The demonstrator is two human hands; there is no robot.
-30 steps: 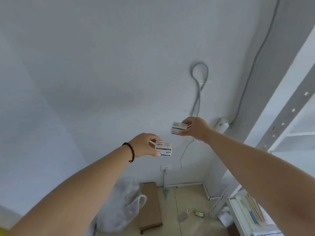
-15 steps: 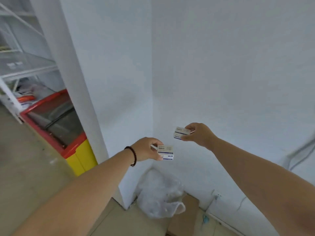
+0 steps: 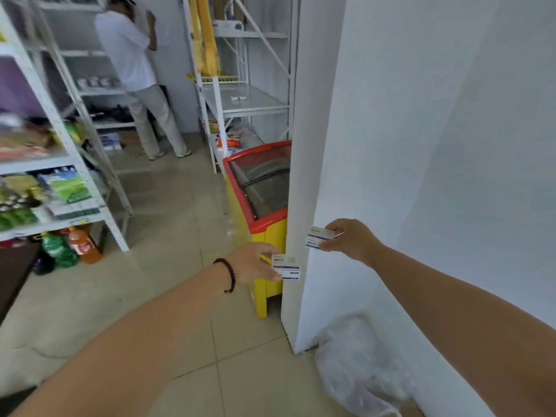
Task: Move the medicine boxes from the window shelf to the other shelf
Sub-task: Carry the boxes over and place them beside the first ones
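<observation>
My left hand [image 3: 254, 263], with a dark bead bracelet on the wrist, grips small white medicine boxes with blue print [image 3: 285, 267] in mid-air. A little higher and to the right, my right hand [image 3: 350, 239] pinches more of the same white boxes [image 3: 320, 237]. Both hands are held out in front of a white wall corner [image 3: 304, 206]. Far ahead stands a white metal shelf unit [image 3: 245, 105] with two small white boxes [image 3: 238, 98] on its glass level.
A red and yellow chest freezer [image 3: 258, 188] stands beside the wall corner. A stocked white rack [image 3: 48, 182] and bottles [image 3: 72, 248] line the left. A person in white [image 3: 135, 70] stands at the back shelves. A clear plastic bag [image 3: 361, 368] lies on the tiled floor at right.
The view has swung left from the bare wall and corner to the shop aisle. Both hands keep holding their boxes in the same pose.
</observation>
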